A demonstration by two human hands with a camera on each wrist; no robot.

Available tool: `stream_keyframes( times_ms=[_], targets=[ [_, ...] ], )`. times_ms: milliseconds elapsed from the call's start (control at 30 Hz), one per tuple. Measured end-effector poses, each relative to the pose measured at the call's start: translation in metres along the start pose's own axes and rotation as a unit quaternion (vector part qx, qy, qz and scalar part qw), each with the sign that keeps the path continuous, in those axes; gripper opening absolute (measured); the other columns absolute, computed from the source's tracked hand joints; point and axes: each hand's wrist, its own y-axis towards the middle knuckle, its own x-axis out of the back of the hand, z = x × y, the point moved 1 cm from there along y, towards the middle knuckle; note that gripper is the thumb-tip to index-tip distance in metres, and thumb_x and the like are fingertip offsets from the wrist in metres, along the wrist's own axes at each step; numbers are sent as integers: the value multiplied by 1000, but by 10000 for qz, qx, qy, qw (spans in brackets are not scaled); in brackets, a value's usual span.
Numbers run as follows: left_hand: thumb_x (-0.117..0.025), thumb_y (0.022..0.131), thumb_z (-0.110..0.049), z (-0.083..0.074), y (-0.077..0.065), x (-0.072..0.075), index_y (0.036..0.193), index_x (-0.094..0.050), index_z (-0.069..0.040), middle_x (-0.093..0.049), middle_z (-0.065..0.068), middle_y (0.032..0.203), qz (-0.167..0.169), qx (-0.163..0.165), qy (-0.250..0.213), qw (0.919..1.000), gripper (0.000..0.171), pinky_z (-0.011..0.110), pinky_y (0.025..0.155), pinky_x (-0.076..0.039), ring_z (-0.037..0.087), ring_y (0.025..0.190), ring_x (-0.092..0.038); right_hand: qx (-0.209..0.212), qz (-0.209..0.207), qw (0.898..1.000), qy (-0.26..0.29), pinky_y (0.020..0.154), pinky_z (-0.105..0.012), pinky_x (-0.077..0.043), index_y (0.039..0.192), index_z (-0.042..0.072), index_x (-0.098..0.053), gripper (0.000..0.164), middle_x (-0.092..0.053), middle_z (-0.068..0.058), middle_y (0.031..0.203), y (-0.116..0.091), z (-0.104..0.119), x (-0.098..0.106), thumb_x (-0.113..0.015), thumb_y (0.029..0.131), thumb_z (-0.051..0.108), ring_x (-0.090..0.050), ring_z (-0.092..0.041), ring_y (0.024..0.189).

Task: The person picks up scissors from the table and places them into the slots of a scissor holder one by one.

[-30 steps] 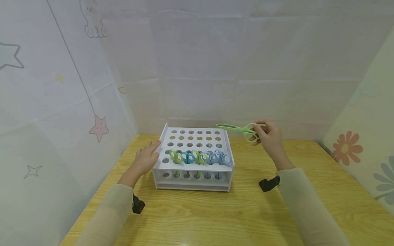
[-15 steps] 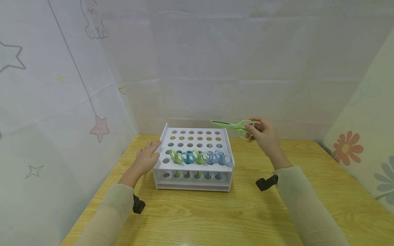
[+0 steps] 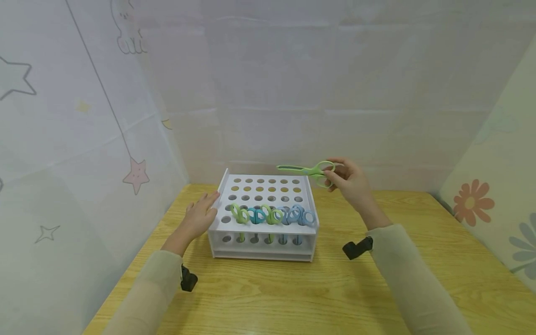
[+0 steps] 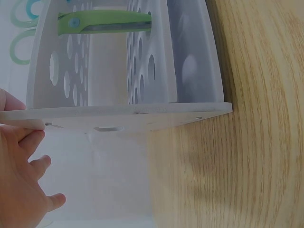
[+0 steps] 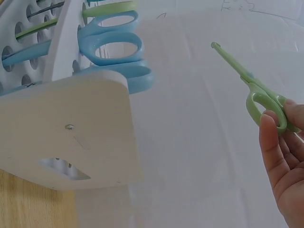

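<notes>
My right hand (image 3: 349, 184) pinches a pair of green scissors (image 3: 311, 171) by the finger loops, blades closed and aimed left, above the rack's back right corner. In the right wrist view the scissors (image 5: 259, 90) hang apart from the rack. My left hand (image 3: 200, 215) grips the left side wall of the white rack (image 3: 263, 228); in the left wrist view the wall (image 4: 118, 116) lies between thumb and fingers (image 4: 31, 142). Along the front rows, handles up, stand green scissors (image 3: 239, 214), teal scissors (image 3: 256, 215), another green pair (image 3: 272, 214) and light blue scissors (image 3: 303, 215).
The rack stands on a wood-grain table (image 3: 268, 293) near the back edge, its top full of round holes. White cloth (image 3: 268, 93) hangs behind, with printed walls left and right. Black wrist cameras (image 3: 188, 279) hang from both sleeves.
My right hand has carried the green scissors leftward, so the blades now overlap the rack's back right corner in the head view. The left hand and rack stay put.
</notes>
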Motion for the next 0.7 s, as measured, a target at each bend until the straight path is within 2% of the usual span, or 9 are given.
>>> stream_keyframes(
  times_ms=[200, 300, 433, 600, 700],
  targets=[
    [-34, 92, -16, 0, 0, 0, 144, -31, -8, -27, 11, 148, -22, -6, -4, 10000, 52, 60, 103, 0, 35, 136, -11, 33, 109, 9998, -187, 54, -28, -52, 124, -4, -50, 35, -61, -23, 96, 5, 6, -8, -57, 90, 5, -59, -16, 66],
    [-34, 92, -16, 0, 0, 0, 144, -31, -8, -27, 10, 148, -28, -27, -7, 10000, 52, 60, 103, 1, 35, 136, -11, 4, 174, 9997, -199, 54, -29, -52, 124, -5, -50, 35, -60, -26, 98, 8, 8, -11, -55, 90, 2, -60, -22, 68],
    [-33, 93, -16, -1, -1, 0, 144, -30, -7, -27, 10, 148, -29, -62, -15, 10000, 52, 61, 102, 1, 35, 136, -11, -60, 247, 9996, -122, 56, -31, -53, 124, -4, -50, 35, -60, -24, 100, 9, 11, -14, -55, 90, 2, -60, -27, 70],
    [-34, 92, -16, -1, -1, 1, 144, -31, -7, -27, 11, 148, -34, -59, -26, 10000, 52, 61, 102, 1, 35, 136, -11, -64, 316, 9994, -78, 57, -30, -53, 125, -1, -51, 36, -62, -21, 101, 10, 18, -19, -56, 91, 7, -61, -18, 70],
    [-33, 93, -17, -1, -1, 1, 144, -31, -7, -26, 10, 148, -21, -40, -17, 10000, 52, 60, 103, 1, 35, 136, -11, 7, 328, 9994, -110, 57, -33, -53, 125, 0, -52, 35, -62, -21, 100, 10, 20, -22, -56, 91, 8, -61, -17, 69]
  ],
)
